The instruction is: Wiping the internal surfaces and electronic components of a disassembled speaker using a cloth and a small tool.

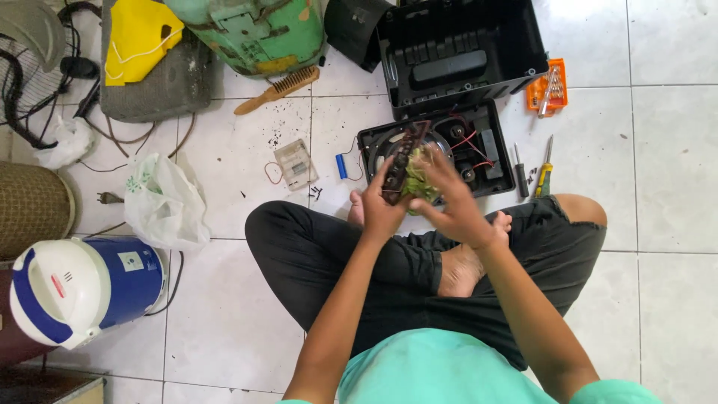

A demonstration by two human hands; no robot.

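I sit cross-legged on a white tiled floor. My left hand (380, 206) grips a dark narrow circuit board strip (404, 155) with a row of knobs, held upright over my lap. My right hand (449, 198) closes around a greenish bundle (416, 179) attached to that board. Just beyond both hands lies an open black speaker panel (490, 146) with red and black wires and a round speaker. Behind it stands its black plastic housing (456, 52), open and hollow.
Two screwdrivers (532, 168) lie right of the panel, with an orange bit case (547, 88) farther back. A small clear box (295, 163), blue battery cell (341, 166), wooden brush (278, 90), white plastic bag (164, 202), blue-white jug (78, 288), green tank (254, 30) and fan (30, 67) sit left.
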